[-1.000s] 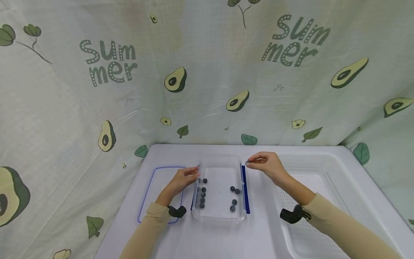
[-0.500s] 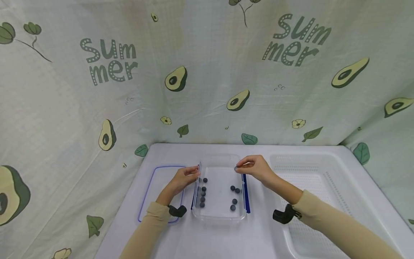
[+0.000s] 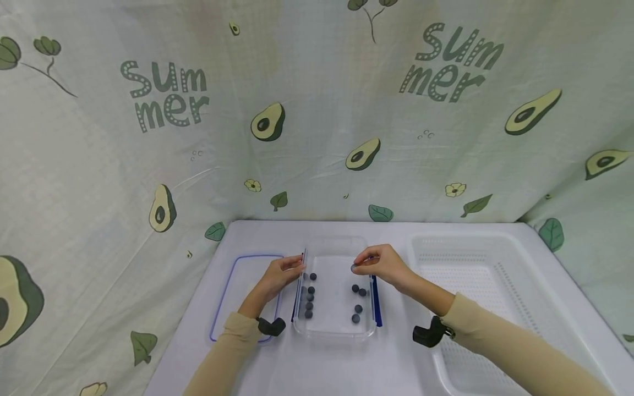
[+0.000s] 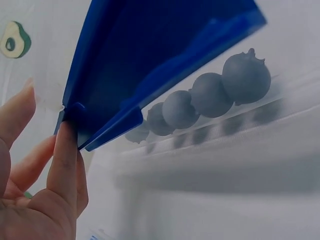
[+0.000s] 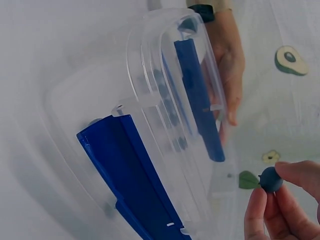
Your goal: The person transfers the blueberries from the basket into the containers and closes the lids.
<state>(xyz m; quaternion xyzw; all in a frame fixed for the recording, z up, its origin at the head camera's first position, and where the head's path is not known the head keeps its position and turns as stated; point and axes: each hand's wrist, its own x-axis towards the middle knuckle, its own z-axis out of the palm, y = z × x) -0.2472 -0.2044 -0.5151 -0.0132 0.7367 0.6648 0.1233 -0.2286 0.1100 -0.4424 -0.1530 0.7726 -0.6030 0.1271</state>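
My right hand [image 3: 383, 268] pinches a blueberry [image 5: 270, 180] between thumb and fingertips, over the right side of a clear plastic container [image 3: 337, 334]. Inside the container, several blueberries [image 3: 310, 297] line the left wall. A smaller loose group of blueberries [image 3: 358, 309] lies towards the right. My left hand [image 3: 275, 276] is at the container's left wall near the far end. In the left wrist view, its extended fingers touch the end of a blue latch flap [image 4: 165, 55], with the thumb apart. Another blue flap [image 5: 131, 175] hangs on the container's right side.
A clear lid with a blue edge [image 3: 239, 257] lies left of the container, partly under the left arm. To the right stands a white perforated tray [image 3: 460, 257], with the right forearm across it. A curtain printed with avocados [image 3: 364, 154] rises behind the white table [image 3: 386, 357].
My right hand has moved left and towards me with the blueberry, from beyond the container's right wall to over its inside. The left hand stays in place.
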